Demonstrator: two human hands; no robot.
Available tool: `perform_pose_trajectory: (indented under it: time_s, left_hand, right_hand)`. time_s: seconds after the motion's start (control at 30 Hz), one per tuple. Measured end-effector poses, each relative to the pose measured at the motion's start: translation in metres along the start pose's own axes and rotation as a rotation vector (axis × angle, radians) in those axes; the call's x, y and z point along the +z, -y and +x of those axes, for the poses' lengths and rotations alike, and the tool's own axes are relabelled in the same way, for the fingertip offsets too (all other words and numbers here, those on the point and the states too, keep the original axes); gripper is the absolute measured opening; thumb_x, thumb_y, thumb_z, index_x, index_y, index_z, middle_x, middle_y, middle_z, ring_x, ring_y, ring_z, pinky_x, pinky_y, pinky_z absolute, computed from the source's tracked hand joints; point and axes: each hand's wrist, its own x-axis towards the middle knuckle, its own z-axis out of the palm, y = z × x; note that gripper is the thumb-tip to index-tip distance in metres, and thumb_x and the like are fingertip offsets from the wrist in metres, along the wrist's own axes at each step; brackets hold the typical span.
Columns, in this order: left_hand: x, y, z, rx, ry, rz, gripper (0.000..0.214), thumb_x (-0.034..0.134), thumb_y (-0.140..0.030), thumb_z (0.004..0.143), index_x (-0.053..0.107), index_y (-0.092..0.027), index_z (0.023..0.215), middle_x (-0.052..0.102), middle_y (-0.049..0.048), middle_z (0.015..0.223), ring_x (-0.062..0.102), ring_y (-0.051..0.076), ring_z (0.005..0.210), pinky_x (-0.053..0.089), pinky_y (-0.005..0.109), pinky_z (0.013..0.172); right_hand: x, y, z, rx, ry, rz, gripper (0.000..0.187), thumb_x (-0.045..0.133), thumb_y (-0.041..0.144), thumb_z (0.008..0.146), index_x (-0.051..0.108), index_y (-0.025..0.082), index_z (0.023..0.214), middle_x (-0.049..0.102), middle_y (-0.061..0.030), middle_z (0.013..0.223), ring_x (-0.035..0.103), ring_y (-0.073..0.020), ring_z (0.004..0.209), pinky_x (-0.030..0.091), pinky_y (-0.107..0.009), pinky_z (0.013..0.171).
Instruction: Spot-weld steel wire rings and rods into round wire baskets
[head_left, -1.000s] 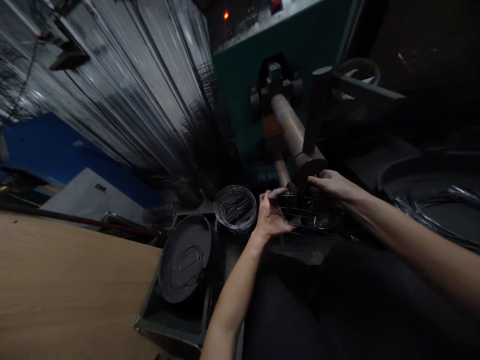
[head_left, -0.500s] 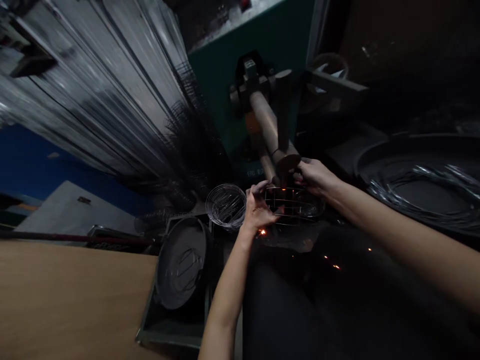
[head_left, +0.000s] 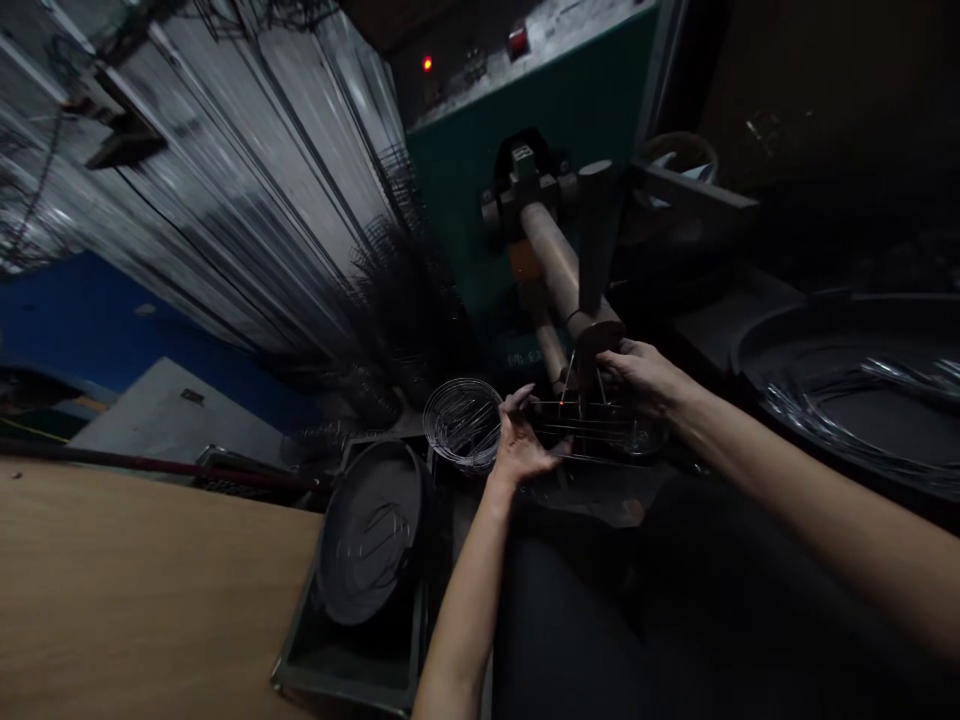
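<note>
- Left hand [head_left: 521, 440], centre of the frame: grip partly open, thumb and fingers spread over the left end of a wire frame, keeping hold of its wires.
- Right hand [head_left: 649, 378], right of centre: fingers curled inward by the frame's far end, close under the machine's upper arm; cannot tell in the dim light whether the grip closes on a wire.
- Wire frame [head_left: 589, 431], centre of the frame: several thin, roughly parallel wires, between the two hands and below the arm's end; a small red-orange glowing spot at its upper wire.
- Machine [head_left: 450, 190], upper centre: green front, red lamp [head_left: 427, 64] and red knob [head_left: 518, 40] along the top.
- Upper arm [head_left: 555, 255]: thick metal cylinder, slanting down from the machine toward the hands; a thinner lower arm [head_left: 549, 340] beneath it.
- Round wire basket [head_left: 463, 422]: just left of the left hand, loose wires visible inside.
- Dark round pan [head_left: 375, 590], lower left of centre: tilted, a few bent wires in it, resting in a green bin [head_left: 341, 680].
- Large dark basin [head_left: 795, 320], right edge: coiled shiny wire [head_left: 825, 410] inside.
- Wooden board [head_left: 135, 590], lower left: pale, bare grain.
- Blue panel [head_left: 82, 300], left edge: grey plate [head_left: 169, 415] in front.
</note>
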Motion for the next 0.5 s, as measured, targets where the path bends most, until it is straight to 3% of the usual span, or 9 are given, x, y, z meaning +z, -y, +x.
perform_pose_trajectory:
  time_s: [0.13, 0.23, 0.5]
  left_hand:
    - [-0.005, -0.003, 0.004, 0.001, -0.031, -0.029, 0.09, 0.078, -0.033, 0.063, 0.02, -0.021, 0.13, 0.049, 0.0065, 0.105, 0.055, 0.018, 0.088, 0.048, 0.039, 0.084]
    - [-0.007, -0.004, 0.008, 0.012, -0.026, -0.044, 0.089, 0.078, -0.032, 0.064, 0.017, -0.021, 0.128, 0.05, 0.0034, 0.097, 0.055, 0.018, 0.087, 0.046, 0.04, 0.086]
    - [-0.005, 0.003, 0.016, 0.004, -0.075, -0.086, 0.093, 0.079, -0.038, 0.06, 0.015, -0.023, 0.126, 0.046, -0.0013, 0.089, 0.051, 0.017, 0.085, 0.044, 0.039, 0.087]
  right_hand:
    - [0.005, -0.002, 0.003, -0.01, -0.028, -0.046, 0.037, 0.084, 0.024, 0.06, 0.047, 0.017, 0.061, 0.04, 0.0056, 0.044, 0.037, -0.0051, 0.037, 0.031, -0.016, 0.034]
    - [0.008, 0.001, 0.003, -0.011, -0.033, -0.11, 0.033, 0.08, 0.023, 0.064, 0.047, 0.019, 0.064, 0.044, 0.0046, 0.045, 0.043, -0.0079, 0.04, 0.037, -0.018, 0.037]
    - [0.013, 0.001, 0.01, -0.051, -0.009, -0.191, 0.027, 0.073, 0.023, 0.072, 0.046, 0.019, 0.07, 0.048, 0.0038, 0.047, 0.044, -0.0079, 0.044, 0.037, -0.018, 0.041]
